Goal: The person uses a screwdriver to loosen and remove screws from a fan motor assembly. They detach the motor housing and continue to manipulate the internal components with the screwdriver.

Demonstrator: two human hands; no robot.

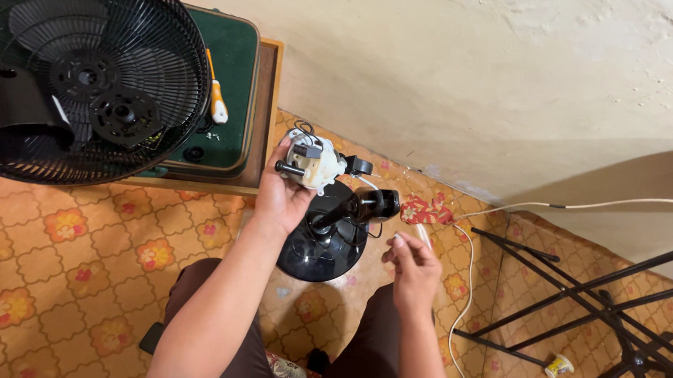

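Observation:
My left hand (279, 198) grips a white fan motor (311, 163) with a dark shaft and loose black wires on top. The motor sits at the top of a black fan stand (351, 208) whose round base (315, 252) rests on the patterned floor between my knees. My right hand (412, 268) hovers to the right of the stand with its fingers pinched together; something small may be between them, but I cannot make it out. A white cable (464, 293) runs past this hand.
A black fan grille with blades (91, 80) leans at the upper left over a green case (232, 63) on a wooden board. An orange-handled screwdriver (216, 93) lies on the case. A black folding frame (596, 299) and a small cup (559, 365) are at the right. A red cloth (426, 212) lies by the wall.

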